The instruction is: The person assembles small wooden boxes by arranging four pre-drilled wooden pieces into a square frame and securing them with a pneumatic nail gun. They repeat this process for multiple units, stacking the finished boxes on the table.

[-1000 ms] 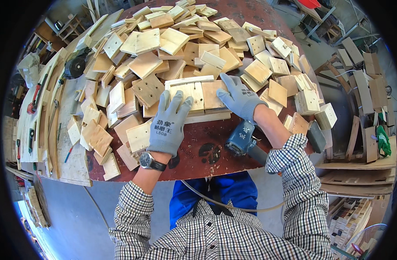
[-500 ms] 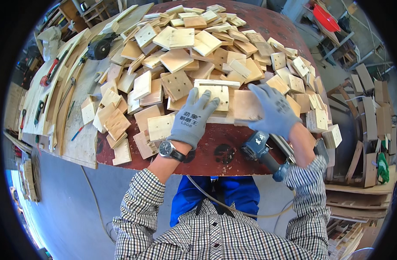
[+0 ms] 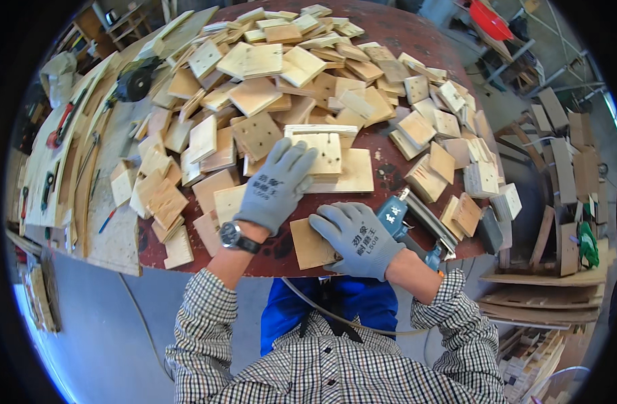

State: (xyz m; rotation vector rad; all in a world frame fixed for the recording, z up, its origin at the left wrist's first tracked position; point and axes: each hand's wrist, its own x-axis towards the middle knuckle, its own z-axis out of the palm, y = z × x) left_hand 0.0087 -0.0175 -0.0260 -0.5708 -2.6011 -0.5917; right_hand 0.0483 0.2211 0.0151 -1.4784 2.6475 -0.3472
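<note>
My left hand (image 3: pixel 276 188), in a grey work glove, lies with fingers stretched out against the left side of a small stack of wooden blocks (image 3: pixel 323 151); the top block has dark holes. Under the stack's right side a pale flat board (image 3: pixel 355 170) sticks out. My right hand (image 3: pixel 359 239), gloved too, grips a square plywood piece (image 3: pixel 307 244) at the table's front edge; its fingers cover the piece's right side. Just right of that hand lies a teal nail gun (image 3: pixel 393 214) with a long metal magazine (image 3: pixel 428 219), its handle partly hidden behind my wrist.
A big heap of wooden blocks (image 3: pixel 254 94) covers much of the dark red table (image 3: pixel 382 151). More blocks (image 3: pixel 482 178) lie at right. At left are long boards with an angle grinder (image 3: pixel 137 81) and hand tools. A hose (image 3: pixel 335 316) crosses below the table edge.
My right hand has moved toward me and left, bringing the plywood piece from beside the stack to the front edge. The nail gun shows more fully. My left hand stays by the stack.
</note>
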